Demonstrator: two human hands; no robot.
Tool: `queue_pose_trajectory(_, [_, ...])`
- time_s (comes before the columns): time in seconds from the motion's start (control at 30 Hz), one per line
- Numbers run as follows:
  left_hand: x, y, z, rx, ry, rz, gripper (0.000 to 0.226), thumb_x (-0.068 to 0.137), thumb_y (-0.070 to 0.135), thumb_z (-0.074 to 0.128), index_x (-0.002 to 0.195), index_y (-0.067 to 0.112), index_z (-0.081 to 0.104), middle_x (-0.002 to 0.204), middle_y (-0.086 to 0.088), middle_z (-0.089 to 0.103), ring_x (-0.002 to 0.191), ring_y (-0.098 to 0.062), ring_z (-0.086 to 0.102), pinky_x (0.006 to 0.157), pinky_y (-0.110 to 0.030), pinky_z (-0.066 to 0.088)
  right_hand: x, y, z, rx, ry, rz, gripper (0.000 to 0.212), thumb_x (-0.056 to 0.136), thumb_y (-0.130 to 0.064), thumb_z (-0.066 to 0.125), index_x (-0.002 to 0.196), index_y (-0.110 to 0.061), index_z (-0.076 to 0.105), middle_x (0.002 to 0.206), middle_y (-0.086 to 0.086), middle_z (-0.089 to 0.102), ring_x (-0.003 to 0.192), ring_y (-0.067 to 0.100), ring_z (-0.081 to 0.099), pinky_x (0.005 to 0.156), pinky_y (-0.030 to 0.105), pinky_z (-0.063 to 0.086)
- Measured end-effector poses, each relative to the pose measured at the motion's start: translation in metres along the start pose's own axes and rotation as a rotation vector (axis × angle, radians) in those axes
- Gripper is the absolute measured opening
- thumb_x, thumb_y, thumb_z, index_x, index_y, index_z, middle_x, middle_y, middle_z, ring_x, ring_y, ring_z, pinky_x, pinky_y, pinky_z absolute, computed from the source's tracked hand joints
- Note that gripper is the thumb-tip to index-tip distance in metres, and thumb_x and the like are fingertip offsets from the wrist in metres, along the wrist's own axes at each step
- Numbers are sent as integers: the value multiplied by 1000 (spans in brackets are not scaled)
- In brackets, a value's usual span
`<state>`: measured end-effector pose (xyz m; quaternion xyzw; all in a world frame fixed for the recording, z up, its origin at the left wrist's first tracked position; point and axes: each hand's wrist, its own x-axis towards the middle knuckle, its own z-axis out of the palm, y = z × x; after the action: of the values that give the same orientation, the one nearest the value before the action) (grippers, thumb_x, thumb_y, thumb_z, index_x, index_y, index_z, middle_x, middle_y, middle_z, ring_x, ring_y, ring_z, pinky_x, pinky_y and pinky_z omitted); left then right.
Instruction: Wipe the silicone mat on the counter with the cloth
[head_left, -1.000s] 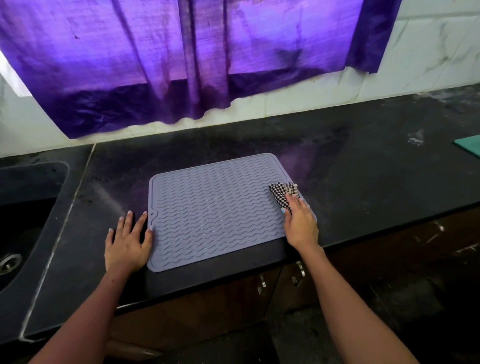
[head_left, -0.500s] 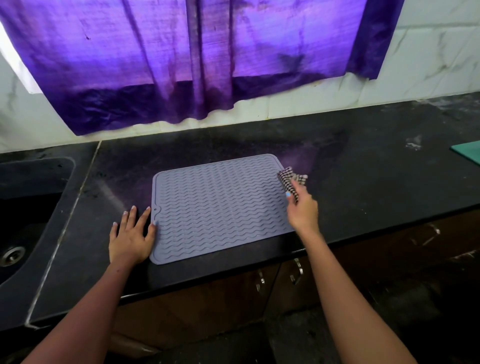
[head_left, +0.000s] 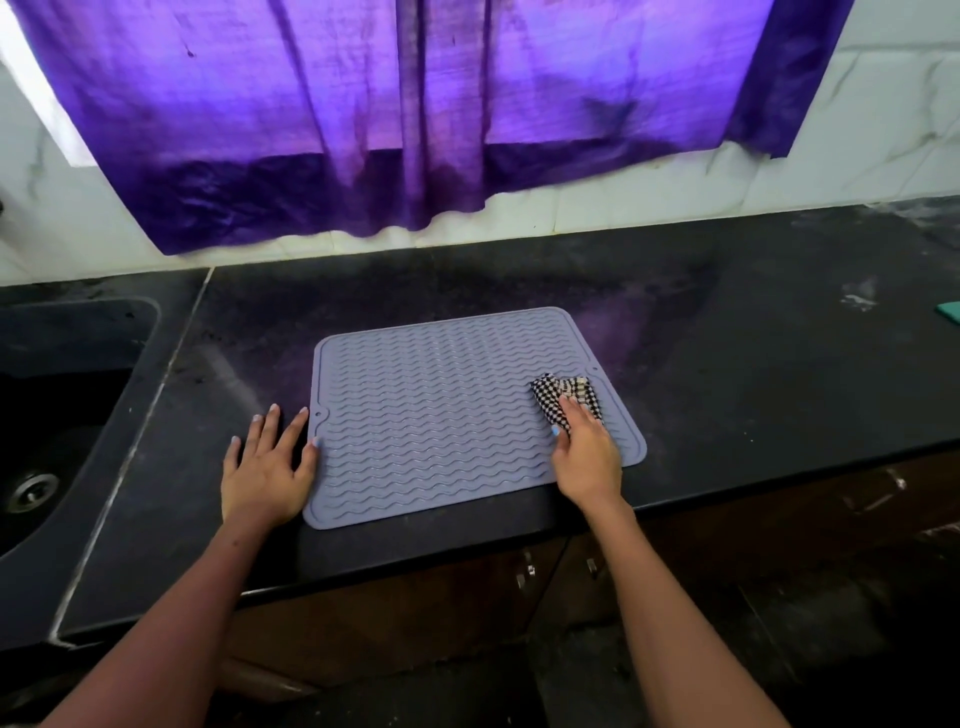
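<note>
A grey silicone mat (head_left: 441, 415) with wavy ridges lies flat on the black counter (head_left: 727, 364), near its front edge. My right hand (head_left: 587, 457) presses a crumpled black-and-white checked cloth (head_left: 563, 392) onto the mat's right side, fingers lying over the cloth. My left hand (head_left: 267, 467) rests flat on the counter beside the mat's left edge, fingers spread, thumb touching the mat's rim.
A dark sink (head_left: 57, 415) is sunk into the counter at the left. A purple curtain (head_left: 415, 114) hangs over the white tiled wall behind. A green object (head_left: 949, 313) shows at the right edge. Dark cabinet doors (head_left: 519, 597) stand below the counter.
My right hand with the cloth went out to the mat's right edge half a second ago and has come back inward onto the mat. My left hand stayed put.
</note>
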<state>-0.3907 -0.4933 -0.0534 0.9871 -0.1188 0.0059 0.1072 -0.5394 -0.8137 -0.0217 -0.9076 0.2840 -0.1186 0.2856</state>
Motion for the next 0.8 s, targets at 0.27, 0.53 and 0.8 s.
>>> queue_pose_trajectory(0.27, [1,-1,0,8,-18,6,63,92,61,8,148,33,17,159,-1,8,146,-17,2,118,-43,3,29,-35,-40,686,65,374,42,98,-13,43,141,-16,42,142,4,47,121,20,49,100,29,40])
queue_pose_trajectory(0.53, [1,0,-2,-10,-23,0,72,84,64,4,148,34,17,159,0,8,147,-18,2,118,-41,1,-28,-49,41,-122,-93,-151,59,101,-31,30,150,-9,7,158,10,15,146,20,14,117,27,2])
queue_pose_trajectory(0.8, [-1,2,-4,-9,-16,4,87,73,71,-5,148,35,17,159,0,6,147,-16,1,117,-40,-1,-14,-45,44,-152,-79,-171,54,101,-26,32,149,-9,16,158,6,18,146,16,12,118,27,2])
